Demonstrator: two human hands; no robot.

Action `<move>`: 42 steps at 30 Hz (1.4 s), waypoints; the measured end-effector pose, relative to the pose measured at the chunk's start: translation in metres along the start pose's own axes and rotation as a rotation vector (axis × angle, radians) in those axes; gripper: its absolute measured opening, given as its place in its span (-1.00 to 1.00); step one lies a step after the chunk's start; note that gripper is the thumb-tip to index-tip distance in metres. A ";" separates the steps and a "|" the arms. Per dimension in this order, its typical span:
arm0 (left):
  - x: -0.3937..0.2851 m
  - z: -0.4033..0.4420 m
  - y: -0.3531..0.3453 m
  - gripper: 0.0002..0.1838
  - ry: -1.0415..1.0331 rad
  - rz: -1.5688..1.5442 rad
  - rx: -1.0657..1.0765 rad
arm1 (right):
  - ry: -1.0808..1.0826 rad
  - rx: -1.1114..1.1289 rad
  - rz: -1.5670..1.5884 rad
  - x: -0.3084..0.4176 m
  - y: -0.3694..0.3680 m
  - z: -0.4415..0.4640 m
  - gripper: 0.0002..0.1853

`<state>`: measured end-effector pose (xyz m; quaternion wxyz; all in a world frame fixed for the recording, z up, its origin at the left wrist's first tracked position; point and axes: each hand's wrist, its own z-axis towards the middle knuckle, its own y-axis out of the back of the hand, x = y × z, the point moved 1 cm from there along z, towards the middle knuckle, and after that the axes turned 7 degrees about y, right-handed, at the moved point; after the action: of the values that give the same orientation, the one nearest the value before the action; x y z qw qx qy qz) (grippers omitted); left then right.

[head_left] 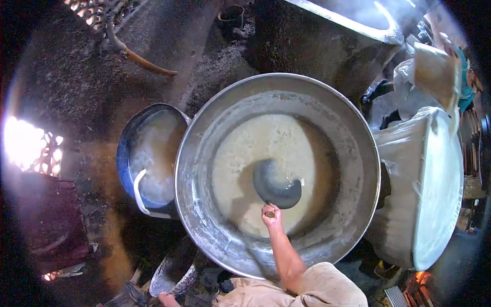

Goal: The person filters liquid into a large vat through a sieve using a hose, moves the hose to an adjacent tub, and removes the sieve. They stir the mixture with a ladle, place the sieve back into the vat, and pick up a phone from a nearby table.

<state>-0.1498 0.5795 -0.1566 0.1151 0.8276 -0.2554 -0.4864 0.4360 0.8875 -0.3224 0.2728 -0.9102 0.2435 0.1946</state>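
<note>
My right hand (271,214) is closed around the upright round handle of a ladle. The ladle's dark grey bowl (279,190) is at the surface of cloudy, pale liquid (240,153) in a large round metal vat (235,248). Part of that bowl is covered by the liquid. At the lower left, my left hand (166,299) is beside the lower rim of a tilted, white-speckled basket (173,275). Its fingers are too small and blurred to show whether they grip the rim.
Left of the vat stands a blue pot (123,161) of steaming liquid, a white curved handle (138,192) at its edge. A cloth-covered tub (404,204) stands right. Fire (422,279) burns lower right. Another person's teal sleeve (466,82) shows upper right, beside a board (434,69).
</note>
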 end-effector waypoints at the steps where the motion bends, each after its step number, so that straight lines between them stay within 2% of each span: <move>1: -0.002 -0.003 0.001 -0.85 -0.021 0.044 -0.015 | -0.054 0.075 0.058 0.002 -0.005 0.007 -0.82; 6: -0.012 -0.015 -0.001 -0.85 -0.066 0.171 -0.050 | -0.016 0.177 0.101 0.021 -0.030 0.050 -0.87; 8: -0.014 -0.018 -0.003 -0.84 -0.074 0.199 -0.062 | 0.153 0.128 0.033 0.031 -0.039 0.064 -0.90; 9: -0.015 -0.020 -0.004 -0.84 -0.079 0.213 -0.065 | 0.012 0.223 0.121 0.034 -0.043 0.065 -0.93; 10: -0.018 -0.023 -0.005 -0.84 -0.076 0.232 -0.068 | 0.013 0.217 0.120 0.042 -0.041 0.075 -0.93; 12: -0.018 -0.024 -0.009 -0.84 -0.081 0.256 -0.075 | 0.013 0.422 0.059 0.057 -0.040 0.094 -0.94; 14: -0.018 -0.025 -0.009 -0.83 -0.084 0.276 -0.078 | 0.033 0.342 -0.004 0.069 -0.048 0.103 -0.94; 16: -0.017 -0.026 -0.009 -0.83 -0.089 0.296 -0.081 | 0.121 0.434 0.031 0.074 -0.056 0.112 -0.95; 18: -0.016 -0.025 -0.010 -0.83 -0.096 0.311 -0.087 | 0.068 0.452 0.043 0.079 -0.066 0.113 -0.94; 20: -0.013 -0.024 -0.013 -0.82 -0.103 0.326 -0.088 | 0.258 0.425 -0.078 0.088 -0.072 0.118 -0.94; 21: -0.011 -0.024 -0.014 -0.82 -0.107 0.332 -0.087 | 0.066 0.501 0.015 0.092 -0.076 0.116 -0.95; 25: -0.002 -0.019 -0.019 -0.81 -0.130 0.346 -0.083 | -0.014 0.497 0.080 0.100 -0.098 0.110 -0.98; 27: 0.002 -0.015 -0.022 -0.80 -0.146 0.355 -0.078 | 0.443 0.440 -0.128 0.097 -0.111 0.101 -0.97; 28: 0.004 -0.016 -0.024 -0.80 -0.156 0.358 -0.078 | 0.441 0.453 -0.133 0.097 -0.118 0.098 -0.97; 30: 0.009 -0.010 -0.028 -0.79 -0.179 0.379 -0.075 | 0.492 0.217 0.035 0.113 -0.130 0.097 -0.94; 32: 0.012 -0.007 -0.033 -0.78 -0.203 0.394 -0.071 | 0.453 0.315 0.043 0.159 -0.131 0.125 -0.94; 34: 0.013 -0.006 -0.039 -0.78 -0.225 0.423 -0.067 | 0.362 0.103 0.183 0.184 -0.142 0.121 -0.83; 35: 0.015 -0.004 -0.041 -0.77 -0.238 0.437 -0.066 | 0.400 -0.236 0.621 0.206 -0.153 0.126 -0.90; 36: 0.017 -0.003 -0.040 -0.77 -0.255 0.460 -0.066 | 0.401 -0.222 0.617 0.193 -0.162 0.105 -0.90; 38: 0.027 0.008 -0.039 -0.76 -0.302 0.516 -0.059 | 0.513 -0.249 0.403 0.155 -0.187 0.046 -0.72; 41: 0.043 0.023 -0.033 -0.75 -0.477 0.729 -0.057 | 0.576 -0.266 0.322 0.122 -0.196 -0.004 -0.72; 42: 0.051 0.029 -0.035 -0.75 -0.473 0.683 -0.055 | 0.590 -0.270 0.297 0.118 -0.194 -0.013 -0.73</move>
<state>-0.1433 0.5830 -0.2244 0.2302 0.5575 -0.5215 -0.6036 0.6405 0.9824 -0.2920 0.0368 -0.9096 0.4138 -0.0088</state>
